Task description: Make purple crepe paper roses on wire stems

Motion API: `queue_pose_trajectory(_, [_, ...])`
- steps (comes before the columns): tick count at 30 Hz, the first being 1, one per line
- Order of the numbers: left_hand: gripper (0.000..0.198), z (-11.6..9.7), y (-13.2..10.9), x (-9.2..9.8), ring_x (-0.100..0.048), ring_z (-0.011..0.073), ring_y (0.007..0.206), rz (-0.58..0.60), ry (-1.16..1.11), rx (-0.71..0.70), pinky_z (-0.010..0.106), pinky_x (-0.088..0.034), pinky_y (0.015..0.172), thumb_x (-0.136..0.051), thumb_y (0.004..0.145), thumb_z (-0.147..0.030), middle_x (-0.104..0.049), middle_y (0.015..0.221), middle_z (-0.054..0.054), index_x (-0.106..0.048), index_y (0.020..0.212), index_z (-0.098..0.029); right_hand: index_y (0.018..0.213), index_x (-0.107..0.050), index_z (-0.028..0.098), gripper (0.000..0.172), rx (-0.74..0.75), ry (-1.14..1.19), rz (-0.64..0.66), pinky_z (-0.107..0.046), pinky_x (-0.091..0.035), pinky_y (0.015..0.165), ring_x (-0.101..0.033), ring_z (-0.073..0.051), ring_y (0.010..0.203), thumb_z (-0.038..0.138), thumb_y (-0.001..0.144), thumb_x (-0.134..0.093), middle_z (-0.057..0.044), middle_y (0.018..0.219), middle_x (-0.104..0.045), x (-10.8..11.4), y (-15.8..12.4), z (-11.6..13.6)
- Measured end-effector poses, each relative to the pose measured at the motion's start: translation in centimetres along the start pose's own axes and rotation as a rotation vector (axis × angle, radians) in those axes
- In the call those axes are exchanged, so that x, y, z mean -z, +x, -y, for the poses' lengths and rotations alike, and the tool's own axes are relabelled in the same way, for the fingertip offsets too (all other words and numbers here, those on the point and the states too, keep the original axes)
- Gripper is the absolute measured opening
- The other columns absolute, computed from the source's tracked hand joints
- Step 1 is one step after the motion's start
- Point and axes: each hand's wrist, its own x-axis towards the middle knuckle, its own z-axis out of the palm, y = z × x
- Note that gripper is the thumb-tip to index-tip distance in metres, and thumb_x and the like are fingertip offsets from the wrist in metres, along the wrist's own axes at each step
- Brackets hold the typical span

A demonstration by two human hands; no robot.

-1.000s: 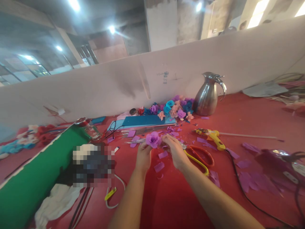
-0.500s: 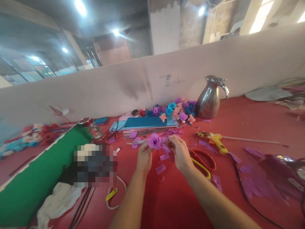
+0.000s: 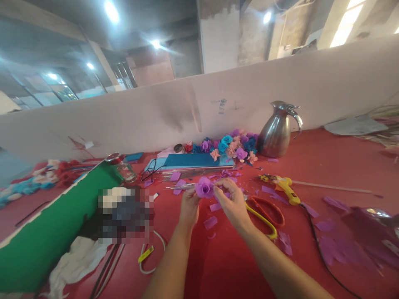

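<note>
One purple flower [image 3: 204, 187] above a red table [image 3: 336, 162].
Bright lamps [image 3: 112, 12] light the room [image 3: 220, 43]; the left hand [image 3: 189, 205] pinches the flower from below; small handwriting [image 3: 221, 105] on the pale partition [image 3: 143, 120] is not readable; the right hand [image 3: 233, 203] pinches the flower's right edge.

**Legible text: none**

Only writing I can spot: a dark blue handwritten note [image 3: 222, 105] on the pale partition [image 3: 149, 120] facing me. Several short stacked lines, top one longest, with a dark scribbled patch at its right end. Too small and blurred for me to read. Thin cross-shaped mark [image 3: 236, 108] just right of it. Yellow tag [image 3: 146, 254] on the looped white cable [image 3: 163, 241], left of my arms: can't make out any print.
</note>
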Motion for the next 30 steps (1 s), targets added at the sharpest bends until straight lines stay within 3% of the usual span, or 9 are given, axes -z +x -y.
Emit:
queue_pose_trajectory(16, [0.009, -0.03, -0.03, -0.24, -0.057, 0.0158, 0.072, 0.002, -0.030, 0.019, 0.032, -0.043, 0.082, -0.075, 0.065, -0.025, -0.067, 0.070, 0.000, -0.073, 0.071, -0.019, 0.066, -0.058, 0.020, 0.019, -0.133, 0.204, 0.042, -0.025, -0.036, 0.061, -0.046, -0.015, 0.066, 0.033, 0.078, -0.055, 0.001, 0.066, -0.053, -0.18, -0.37, -0.25])
queue_pose_trajectory(23, [0.010, 0.69, 0.10, 0.19, -0.060, 0.0169, 0.079, -0.027, -0.077, 0.039, 0.035, -0.042, 0.089, -0.075, 0.063, -0.021, -0.070, 0.075, 0.000, -0.073, 0.072, -0.019, 0.067, -0.057, 0.020, 0.021, -0.124, 0.380, -0.011, -0.028, -0.041, 0.073, -0.053, -0.016, 0.075, 0.034, 0.081, -0.052, 0.000, 0.071, -0.058, -0.14, -0.42, 0.41])
queue_pose_trajectory(30, [0.008, 0.71, 0.18, 0.12, -0.060, 0.0154, 0.079, -0.065, -0.122, 0.048, 0.034, -0.042, 0.090, -0.075, 0.064, -0.021, -0.069, 0.077, 0.001, -0.070, 0.070, -0.018, 0.067, -0.056, 0.020, 0.018, -0.248, 0.325, 0.022, -0.025, -0.038, 0.060, -0.049, -0.014, 0.064, 0.036, 0.076, -0.055, 0.002, 0.063, -0.054, -0.50, -0.31, -0.04])
